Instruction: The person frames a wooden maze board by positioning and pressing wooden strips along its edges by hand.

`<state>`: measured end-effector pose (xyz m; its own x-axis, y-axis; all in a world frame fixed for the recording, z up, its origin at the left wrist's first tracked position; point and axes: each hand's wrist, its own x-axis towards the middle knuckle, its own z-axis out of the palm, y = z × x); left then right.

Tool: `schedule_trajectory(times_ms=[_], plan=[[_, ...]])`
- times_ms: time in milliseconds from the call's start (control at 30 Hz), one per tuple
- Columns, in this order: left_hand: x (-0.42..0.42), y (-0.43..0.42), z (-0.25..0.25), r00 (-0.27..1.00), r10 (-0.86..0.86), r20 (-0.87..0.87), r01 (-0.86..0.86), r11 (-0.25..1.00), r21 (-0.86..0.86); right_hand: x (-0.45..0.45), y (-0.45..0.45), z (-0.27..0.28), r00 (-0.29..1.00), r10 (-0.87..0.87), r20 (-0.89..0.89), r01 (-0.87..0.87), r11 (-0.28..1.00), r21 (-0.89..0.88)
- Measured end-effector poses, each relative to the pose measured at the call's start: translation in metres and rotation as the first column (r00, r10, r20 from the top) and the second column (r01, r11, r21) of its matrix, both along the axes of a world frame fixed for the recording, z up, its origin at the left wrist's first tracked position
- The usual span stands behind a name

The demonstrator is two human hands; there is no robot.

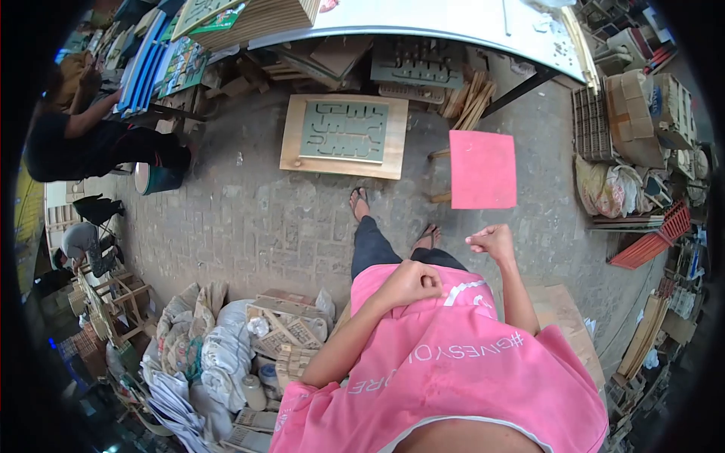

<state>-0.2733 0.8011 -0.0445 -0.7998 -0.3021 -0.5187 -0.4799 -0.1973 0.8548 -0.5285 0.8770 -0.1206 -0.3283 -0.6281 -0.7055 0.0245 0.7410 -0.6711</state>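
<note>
My left hand [410, 284] rests at the front of my pink shirt [430, 347], fingers curled in. Whether anything is inside those fingers I cannot make out. Held out to the right, away from the shirt, my right hand [492, 243] is also closed, thumb and fingers pressed together; any small thing there is too fine to see. Beyond my right hand is a stool with a pink square top [483, 170]. Ahead of my feet, a grey-green board with cut slots [343, 132] lies on a wooden board [291, 147].
A white table [423, 16] runs across the front, with slotted panels and wood strips below it. Two other people [83, 143] are at the left. Sacks [226, 351] and crates lie behind me on the left. Boxes [633, 113] and a red slatted crate [658, 235] stand right.
</note>
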Motion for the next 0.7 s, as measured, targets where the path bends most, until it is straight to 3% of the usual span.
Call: schedule_trajectory(times_ms=[33, 167, 233, 267, 333, 367, 400, 467, 533, 600, 700], plan=[[0.010, -0.007, -0.014, 0.999, 0.041, -0.017, -0.041, 0.999, -0.031, 0.008, -0.007, -0.008, 0.983, 0.100, -0.156, -0.079, 0.987, 0.139], [0.050, -0.059, -0.050, 0.976, 0.183, -0.121, -0.182, 0.983, 0.017, 0.052, -0.033, -0.051, 0.966, 0.021, -0.258, 0.057, 0.955, 0.290], [0.073, -0.088, -0.066, 0.969, 0.233, -0.084, -0.234, 0.972, -0.001, 0.076, -0.053, -0.075, 0.759, 0.211, -0.616, 0.057, 0.921, 0.386], [0.085, -0.100, -0.076, 0.951, 0.305, -0.056, -0.307, 0.951, -0.033, 0.086, -0.057, -0.093, 0.765, 0.207, -0.610, 0.068, 0.916, 0.396], [0.116, -0.121, -0.114, 0.944, 0.322, 0.074, -0.324, 0.946, 0.028, 0.099, -0.061, -0.133, 0.795, 0.014, -0.606, 0.197, 0.939, 0.281], [0.131, -0.134, -0.131, 0.935, 0.343, 0.087, -0.344, 0.939, -0.003, 0.101, -0.066, -0.148, 0.912, -0.030, -0.409, 0.223, 0.873, 0.433], [0.146, -0.147, -0.148, 0.927, 0.361, 0.103, -0.360, 0.932, -0.030, 0.108, -0.069, -0.166, 0.914, -0.045, -0.404, 0.237, 0.866, 0.441], [0.172, -0.177, -0.185, 0.897, 0.385, 0.217, -0.390, 0.921, -0.020, 0.121, -0.071, -0.204, 0.913, 0.016, -0.409, 0.154, 0.912, 0.379], [0.203, -0.207, -0.244, 0.889, 0.383, 0.251, -0.379, 0.923, -0.068, 0.135, -0.085, -0.240, 0.914, 0.087, -0.397, 0.109, 0.888, 0.446], [0.226, -0.243, -0.308, 0.862, 0.397, 0.314, -0.404, 0.914, -0.048, 0.136, -0.111, -0.286, 0.957, 0.145, -0.250, -0.021, 0.897, 0.442], [0.258, -0.302, -0.411, 0.809, 0.480, 0.339, -0.409, 0.874, -0.262, 0.138, -0.159, -0.362, 0.952, 0.045, -0.303, 0.048, 0.955, 0.292]])
